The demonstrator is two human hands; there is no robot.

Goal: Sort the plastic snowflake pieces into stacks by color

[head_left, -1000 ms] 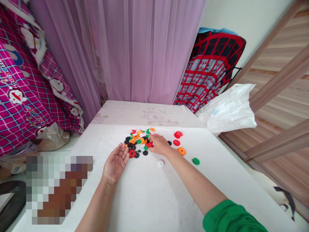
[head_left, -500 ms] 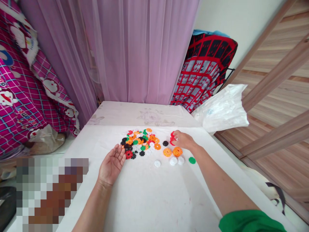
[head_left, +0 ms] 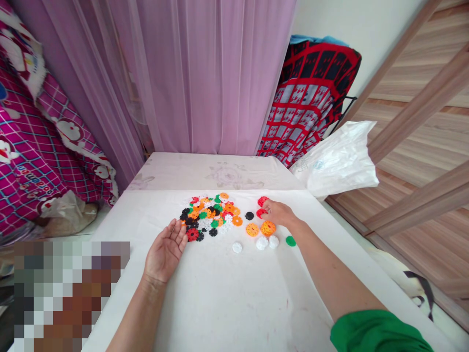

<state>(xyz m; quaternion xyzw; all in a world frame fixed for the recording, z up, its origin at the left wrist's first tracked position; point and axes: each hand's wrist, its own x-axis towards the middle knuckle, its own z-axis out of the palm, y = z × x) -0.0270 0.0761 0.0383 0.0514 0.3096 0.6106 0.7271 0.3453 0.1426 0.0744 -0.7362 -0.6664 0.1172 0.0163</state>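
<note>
A pile of flat notched discs (head_left: 210, 212) in orange, black, green, red and white lies on the white table (head_left: 227, 298). Beside its left edge, my left hand (head_left: 166, 252) rests palm up, fingers spread, holding nothing. My right hand (head_left: 277, 213) has its fingertips on a red disc (head_left: 261, 213); another red disc (head_left: 263, 201) lies just beyond. Near it are a black disc (head_left: 249, 215), orange discs (head_left: 268, 228), white discs (head_left: 262, 243) and a green disc (head_left: 290, 241). One white disc (head_left: 237, 248) lies apart, closer to me.
A white plastic bag (head_left: 340, 159) sits at the table's right rear edge. Purple curtains (head_left: 216, 78) hang behind the table. Patterned pink cloth (head_left: 54, 142) is at the left, and a wooden cabinet (head_left: 421, 146) stands at the right.
The two red discs by my right hand now show more clearly apart, with the fingers on the nearer one. My left hand has shifted slightly left and still lies open. The view has moved slightly.
</note>
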